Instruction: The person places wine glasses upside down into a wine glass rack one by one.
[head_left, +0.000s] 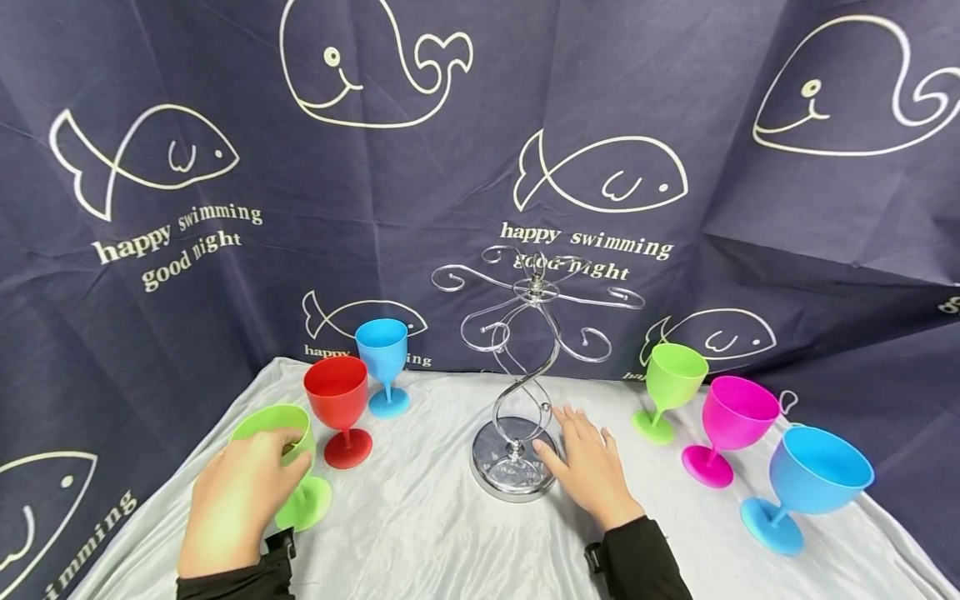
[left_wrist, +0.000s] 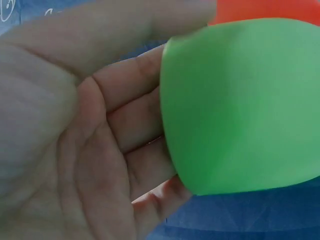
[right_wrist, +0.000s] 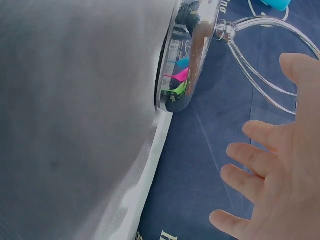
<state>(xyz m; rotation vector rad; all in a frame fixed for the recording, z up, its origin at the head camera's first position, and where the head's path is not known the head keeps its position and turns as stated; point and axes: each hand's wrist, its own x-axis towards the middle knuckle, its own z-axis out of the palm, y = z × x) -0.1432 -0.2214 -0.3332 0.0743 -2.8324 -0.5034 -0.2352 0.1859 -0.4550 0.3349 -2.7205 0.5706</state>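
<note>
At the left of the table, my left hand (head_left: 238, 487) grips the bowl of a green plastic goblet (head_left: 306, 505). In the left wrist view the thumb lies over the near side of that bowl and the fingers reach behind it. The goblet's foot is at the cloth; whether it touches is unclear. A silver metal stand (head_left: 513, 471) with curled wire arms and a round base stands in the middle. My right hand (head_left: 592, 473) is beside its base with fingers spread, holding nothing; contact with the stand cannot be told. The right wrist view shows those fingers (right_wrist: 250, 157) apart and relaxed.
Behind the held goblet stand a red goblet (head_left: 337, 404) and a blue goblet (head_left: 382, 354). On the right, a green goblet (head_left: 673, 379), a magenta goblet (head_left: 738, 421) and a blue goblet (head_left: 813, 479) form a slanting row. White cloth (head_left: 420, 533) covers the table; a dark printed curtain (head_left: 442, 183) hangs behind.
</note>
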